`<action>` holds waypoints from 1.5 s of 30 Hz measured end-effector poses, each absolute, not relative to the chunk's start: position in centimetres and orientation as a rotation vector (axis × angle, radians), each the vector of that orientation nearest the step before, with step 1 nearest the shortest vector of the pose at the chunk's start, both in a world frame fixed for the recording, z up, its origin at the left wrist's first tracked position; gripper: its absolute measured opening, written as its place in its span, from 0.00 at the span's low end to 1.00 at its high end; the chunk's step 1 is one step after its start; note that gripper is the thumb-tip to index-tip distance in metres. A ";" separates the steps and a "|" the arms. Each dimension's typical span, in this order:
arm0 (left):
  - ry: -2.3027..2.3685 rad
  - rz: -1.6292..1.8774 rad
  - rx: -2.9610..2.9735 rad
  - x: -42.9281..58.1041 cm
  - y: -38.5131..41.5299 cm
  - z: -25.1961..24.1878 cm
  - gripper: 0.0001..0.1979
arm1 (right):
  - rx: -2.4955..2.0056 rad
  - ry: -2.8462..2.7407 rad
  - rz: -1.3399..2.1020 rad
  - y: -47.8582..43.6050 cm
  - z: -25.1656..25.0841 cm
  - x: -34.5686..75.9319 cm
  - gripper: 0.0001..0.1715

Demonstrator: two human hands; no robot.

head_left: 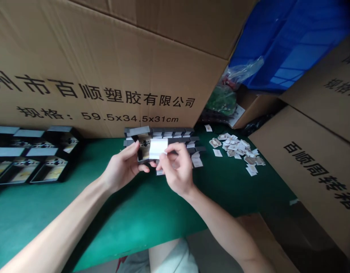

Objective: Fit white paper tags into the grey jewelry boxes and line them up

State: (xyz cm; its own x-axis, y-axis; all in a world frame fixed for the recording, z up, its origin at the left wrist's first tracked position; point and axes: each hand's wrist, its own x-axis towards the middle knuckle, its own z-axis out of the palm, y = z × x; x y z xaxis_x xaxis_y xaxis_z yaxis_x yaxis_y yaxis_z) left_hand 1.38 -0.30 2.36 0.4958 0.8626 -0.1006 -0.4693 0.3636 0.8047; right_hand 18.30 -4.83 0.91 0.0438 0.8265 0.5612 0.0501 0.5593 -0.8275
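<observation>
**A small black box [144, 152] and a white paper piece [158, 148] held above the tabletop**

At the far left, on the green tabletop [78, 216], stand several open black boxes [29, 159] in two rows, and each one shows a gold-coloured card inside. Behind them rises a big cardboard carton [106, 57] with black Chinese print and the size 59.5x34.5x31cm. The left hand [120, 167] is closed around the small black box and holds it with the open side to the camera. The right hand [177, 167] is narrow, and its fingertips [165, 154] pinch the white paper piece, which lies against the front of the box. Behind the hands there is a stack of more black boxes [163, 133], close to the carton. To the right, many small paper pieces [237, 148] lie in a loose pile on the tabletop. Above this pile are a clear plastic bag [243, 70] and a blue plastic crate [277, 45]. At the far right stands another cardboard carton [314, 170], also with black Chinese print.
</observation>
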 end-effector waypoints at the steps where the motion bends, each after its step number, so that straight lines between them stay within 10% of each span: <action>1: 0.572 0.905 0.800 1.4 -0.3 2.4 0.12 | -0.812 -1.431 0.699 -4.9 0.6 18.3 0.06; 45: 0.768 0.934 1.121 2.0 -1.2 1.5 0.08 | -0.893 -1.838 0.133 -4.9 -1.3 19.0 0.18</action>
